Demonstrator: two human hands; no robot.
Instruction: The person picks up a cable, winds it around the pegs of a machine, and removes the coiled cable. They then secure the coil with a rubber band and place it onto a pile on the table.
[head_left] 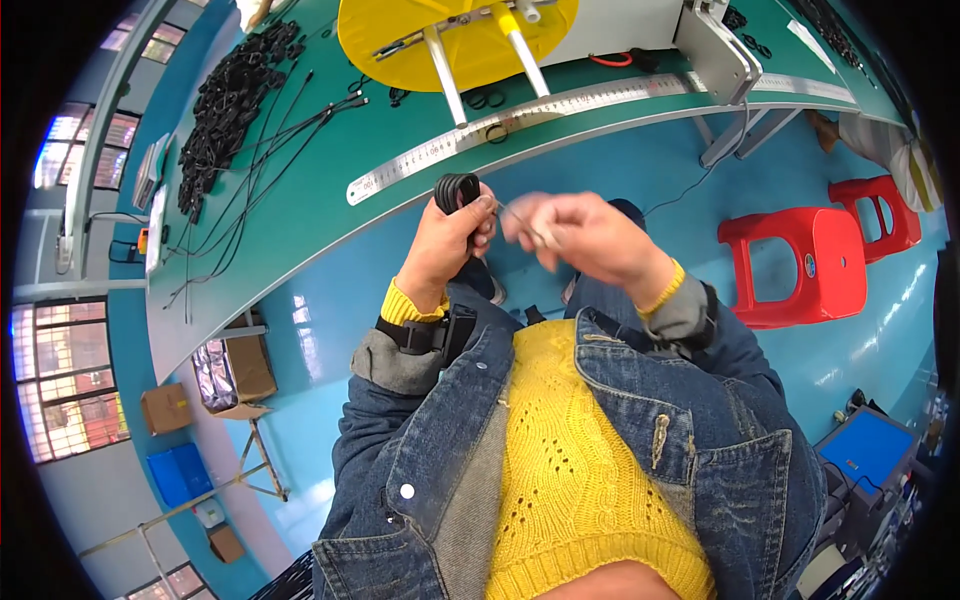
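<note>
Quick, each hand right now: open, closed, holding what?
Left hand: closed around a glossy black cable coil.
Right hand: partly curled, motion-blurred; grip cannot be told.

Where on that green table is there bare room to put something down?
The green tabletop shows bare between the left end of the silver ruler and the loose black cables. Crowded: the heap of black cables, and around the yellow disc with its metal rods.

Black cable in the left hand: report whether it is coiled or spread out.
Coiled: the black cable shows as loops packed side by side, held in the left hand.
</note>
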